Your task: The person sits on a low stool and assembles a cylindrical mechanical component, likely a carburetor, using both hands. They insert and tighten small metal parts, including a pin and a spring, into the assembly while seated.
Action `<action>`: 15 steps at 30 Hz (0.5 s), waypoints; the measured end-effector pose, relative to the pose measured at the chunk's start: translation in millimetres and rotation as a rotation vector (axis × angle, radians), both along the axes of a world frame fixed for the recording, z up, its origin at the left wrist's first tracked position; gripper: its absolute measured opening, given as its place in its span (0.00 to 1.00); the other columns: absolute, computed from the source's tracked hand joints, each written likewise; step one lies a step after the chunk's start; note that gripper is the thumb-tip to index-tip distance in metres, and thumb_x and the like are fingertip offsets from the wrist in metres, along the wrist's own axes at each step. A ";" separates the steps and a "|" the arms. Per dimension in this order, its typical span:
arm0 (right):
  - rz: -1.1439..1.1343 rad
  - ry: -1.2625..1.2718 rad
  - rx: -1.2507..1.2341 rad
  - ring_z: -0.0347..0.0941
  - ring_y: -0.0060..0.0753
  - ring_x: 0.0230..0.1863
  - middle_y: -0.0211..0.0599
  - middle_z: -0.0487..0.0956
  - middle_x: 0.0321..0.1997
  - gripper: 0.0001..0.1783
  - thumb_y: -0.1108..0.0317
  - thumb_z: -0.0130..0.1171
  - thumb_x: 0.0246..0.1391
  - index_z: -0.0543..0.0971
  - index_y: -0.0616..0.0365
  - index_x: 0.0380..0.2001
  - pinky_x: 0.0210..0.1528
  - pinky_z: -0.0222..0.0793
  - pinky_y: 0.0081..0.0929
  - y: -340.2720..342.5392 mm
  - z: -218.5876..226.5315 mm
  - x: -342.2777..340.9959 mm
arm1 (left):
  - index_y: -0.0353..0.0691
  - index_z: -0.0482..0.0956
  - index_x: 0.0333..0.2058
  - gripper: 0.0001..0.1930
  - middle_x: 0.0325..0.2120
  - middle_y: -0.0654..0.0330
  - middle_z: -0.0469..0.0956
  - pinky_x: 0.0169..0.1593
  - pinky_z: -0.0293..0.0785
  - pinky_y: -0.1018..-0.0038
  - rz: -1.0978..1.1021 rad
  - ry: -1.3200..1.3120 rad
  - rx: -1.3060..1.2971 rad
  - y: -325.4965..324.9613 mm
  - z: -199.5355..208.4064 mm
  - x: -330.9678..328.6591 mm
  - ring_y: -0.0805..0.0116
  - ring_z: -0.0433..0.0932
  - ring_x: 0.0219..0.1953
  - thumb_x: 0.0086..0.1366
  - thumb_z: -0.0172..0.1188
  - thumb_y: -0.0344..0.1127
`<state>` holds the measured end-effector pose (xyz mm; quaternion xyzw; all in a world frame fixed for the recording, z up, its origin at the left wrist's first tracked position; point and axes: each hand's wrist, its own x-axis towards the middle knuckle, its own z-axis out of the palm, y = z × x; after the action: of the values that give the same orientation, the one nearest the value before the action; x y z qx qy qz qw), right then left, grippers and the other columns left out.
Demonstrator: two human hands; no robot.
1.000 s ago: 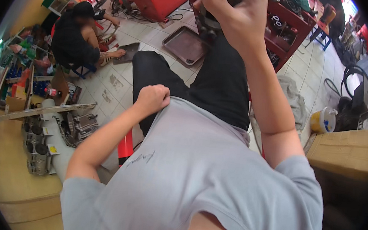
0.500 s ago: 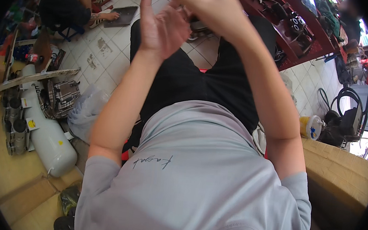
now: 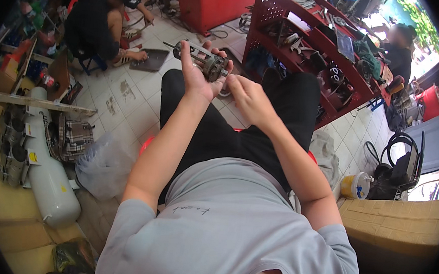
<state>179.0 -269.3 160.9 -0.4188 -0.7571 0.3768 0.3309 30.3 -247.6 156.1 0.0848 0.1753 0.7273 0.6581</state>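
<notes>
A metal, cylindrical motor-like part (image 3: 205,62) lies across the palm of my left hand (image 3: 197,82), over the gap between my knees. My fingers wrap around its far side and the thumb stands along its left end. From that end a thin rod sticks out to the left. My right hand (image 3: 251,102) is beside the part's right end, its fingers curled together at the part's edge. What the right fingertips pinch, if anything, is too small to tell.
Ahead to the right stands a red tool cart (image 3: 291,33) loaded with tools. A co-worker (image 3: 96,24) crouches at the far left beside a dark tray (image 3: 149,59); another person (image 3: 398,51) is at the far right. A grey cylinder tank (image 3: 51,185) and cardboard box (image 3: 392,221) flank me.
My hands have come down and drawn slightly apart, bringing the metal part into plain sight on the left palm. The view has tilted up, showing more of the cart and floor ahead.
</notes>
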 end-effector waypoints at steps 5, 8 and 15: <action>-0.078 0.186 0.169 0.72 0.64 0.32 0.58 0.75 0.26 0.20 0.56 0.45 0.63 0.72 0.64 0.29 0.34 0.65 0.49 11.9 3.9 -18.5 | 0.42 0.72 0.41 0.32 0.32 0.59 0.74 0.46 0.73 0.59 -0.003 -0.005 0.091 1.1 13.5 9.5 0.61 0.75 0.38 0.58 0.52 0.69; -0.165 0.025 0.346 0.73 0.59 0.28 0.53 0.76 0.23 0.19 0.57 0.46 0.63 0.71 0.62 0.26 0.30 0.67 0.48 14.2 9.1 -17.3 | 0.39 0.72 0.41 0.32 0.36 0.55 0.76 0.51 0.72 0.60 -0.005 -0.004 -0.009 -2.7 15.9 7.6 0.58 0.75 0.42 0.58 0.53 0.67; -0.254 -0.262 0.782 0.75 0.44 0.19 0.41 0.75 0.16 0.15 0.59 0.51 0.58 0.72 0.58 0.23 0.22 0.68 0.39 41.2 15.8 -1.8 | 0.26 0.58 0.54 0.42 0.51 0.48 0.64 0.59 0.63 0.59 -0.342 0.050 -0.101 -27.5 22.7 1.1 0.53 0.65 0.55 0.61 0.46 0.65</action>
<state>177.2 -228.0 176.7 -0.3959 -0.8210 -0.0384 0.4095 31.5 -275.1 178.8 0.0983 0.2112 0.5927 0.7710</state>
